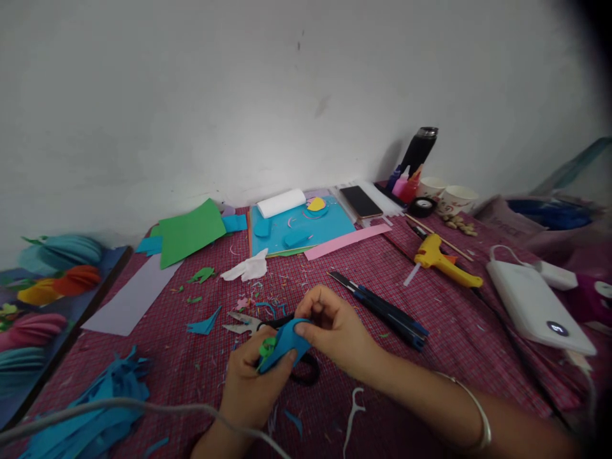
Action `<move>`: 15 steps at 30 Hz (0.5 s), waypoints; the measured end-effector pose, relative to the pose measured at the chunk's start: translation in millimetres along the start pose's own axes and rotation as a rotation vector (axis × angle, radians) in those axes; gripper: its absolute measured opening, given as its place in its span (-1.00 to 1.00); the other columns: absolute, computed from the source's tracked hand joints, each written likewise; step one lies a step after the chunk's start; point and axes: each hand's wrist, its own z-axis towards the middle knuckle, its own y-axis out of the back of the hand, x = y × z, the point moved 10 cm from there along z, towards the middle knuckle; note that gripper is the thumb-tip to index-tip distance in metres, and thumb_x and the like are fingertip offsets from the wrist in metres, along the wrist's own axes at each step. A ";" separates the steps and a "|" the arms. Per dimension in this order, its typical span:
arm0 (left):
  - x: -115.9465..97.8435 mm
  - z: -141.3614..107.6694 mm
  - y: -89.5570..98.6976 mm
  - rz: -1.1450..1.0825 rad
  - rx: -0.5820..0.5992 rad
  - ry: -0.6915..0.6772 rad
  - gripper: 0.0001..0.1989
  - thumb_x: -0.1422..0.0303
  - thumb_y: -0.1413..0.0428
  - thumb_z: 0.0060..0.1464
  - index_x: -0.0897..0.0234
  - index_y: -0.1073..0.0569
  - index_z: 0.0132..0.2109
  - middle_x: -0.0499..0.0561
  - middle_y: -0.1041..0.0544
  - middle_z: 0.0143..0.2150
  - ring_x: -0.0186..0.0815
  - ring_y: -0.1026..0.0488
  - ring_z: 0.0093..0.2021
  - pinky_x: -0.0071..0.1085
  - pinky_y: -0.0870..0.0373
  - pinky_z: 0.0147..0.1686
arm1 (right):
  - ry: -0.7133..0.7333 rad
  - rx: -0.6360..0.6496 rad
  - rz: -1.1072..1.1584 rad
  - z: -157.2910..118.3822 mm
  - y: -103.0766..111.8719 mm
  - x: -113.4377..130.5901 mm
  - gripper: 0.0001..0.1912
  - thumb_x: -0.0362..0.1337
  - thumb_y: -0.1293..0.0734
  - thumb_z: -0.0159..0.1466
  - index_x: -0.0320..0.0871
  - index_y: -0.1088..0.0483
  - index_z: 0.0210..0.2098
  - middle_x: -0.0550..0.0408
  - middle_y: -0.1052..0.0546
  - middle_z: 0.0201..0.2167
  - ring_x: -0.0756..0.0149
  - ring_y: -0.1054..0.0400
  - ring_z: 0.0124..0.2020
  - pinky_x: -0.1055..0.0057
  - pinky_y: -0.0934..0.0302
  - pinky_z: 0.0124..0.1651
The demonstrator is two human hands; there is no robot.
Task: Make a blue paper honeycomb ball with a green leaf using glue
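Near the front middle of the table, a folded blue paper piece [285, 344] is held between both hands. My left hand [253, 376] is closed around its lower left part, with the thumb on top. A curled green paper bit [268, 347] sticks out beside its fingers. My right hand [335, 325] pinches the upper right edge of the blue paper between thumb and fingers. Scissors [243, 323] lie just behind and below the hands, blades pointing left, their handles partly hidden.
A box cutter [382, 310] and a yellow glue gun [442, 260] lie to the right, near a white power bank [538, 306]. Blue strips [95, 414] are heaped at front left, crossed by a grey cable [167, 406]. Green paper [191, 233] lies at back left.
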 end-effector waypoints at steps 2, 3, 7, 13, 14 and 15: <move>-6.4 0.4 -3.7 0.019 0.037 -0.026 -0.79 0.38 -0.24 -0.08 0.27 -0.44 -0.60 -0.09 -0.37 -0.57 -0.39 -0.27 -0.53 -0.49 -0.26 -0.51 | -0.021 0.067 0.009 0.5 -4.3 0.9 -0.79 -0.36 -0.39 0.05 -0.13 -0.28 -0.35 0.25 -0.33 -0.46 0.46 -0.22 -0.45 0.49 -0.13 -0.38; -10.3 0.6 -5.9 0.032 0.063 -0.044 -0.78 0.38 -0.23 -0.05 0.26 -0.44 -0.59 -0.09 -0.37 -0.57 -0.39 -0.28 -0.52 -0.49 -0.26 -0.50 | -0.038 0.117 -0.002 0.2 -7.7 1.0 -0.77 -0.38 -0.39 0.04 -0.13 -0.30 -0.33 0.24 -0.36 -0.44 0.46 -0.23 -0.43 0.48 -0.13 -0.37; -24.4 0.0 -12.5 0.112 0.154 -0.126 -0.76 0.37 -0.17 0.04 0.25 -0.45 -0.57 -0.07 -0.40 -0.53 -0.38 -0.32 -0.49 -0.49 -0.26 -0.48 | -0.070 0.284 -0.220 -3.8 -16.9 1.9 -0.77 -0.46 -0.40 0.01 -0.14 -0.40 -0.33 0.23 -0.40 -0.41 0.43 -0.26 -0.40 0.46 -0.15 -0.32; -31.2 -1.5 -18.2 0.140 0.198 -0.169 -0.75 0.42 -0.14 0.03 0.27 -0.39 -0.59 -0.10 -0.32 -0.56 -0.42 -0.26 -0.52 -0.53 -0.22 -0.51 | 0.060 0.280 -0.387 -5.8 -17.2 12.8 -0.82 -0.50 -0.43 0.01 -0.17 -0.41 -0.42 0.24 -0.38 -0.44 0.44 -0.28 -0.38 0.47 -0.14 -0.29; -31.9 -1.5 -19.8 0.127 0.206 -0.171 -0.76 0.43 -0.14 0.02 0.28 -0.38 -0.59 -0.11 -0.30 -0.56 -0.43 -0.25 -0.53 -0.54 -0.20 -0.53 | 0.072 0.288 -0.385 -6.3 -18.4 13.1 -0.84 -0.50 -0.43 0.02 -0.17 -0.41 -0.44 0.24 -0.38 -0.45 0.44 -0.28 -0.38 0.48 -0.14 -0.29; -32.8 -1.6 -21.7 0.115 0.216 -0.175 -0.76 0.45 -0.13 0.01 0.28 -0.37 -0.59 -0.12 -0.29 -0.56 -0.45 -0.23 -0.54 -0.55 -0.18 -0.55 | 0.082 0.296 -0.382 -6.7 -19.6 13.4 -0.85 -0.49 -0.42 0.03 -0.18 -0.40 -0.45 0.24 -0.38 -0.45 0.45 -0.27 -0.39 0.48 -0.14 -0.30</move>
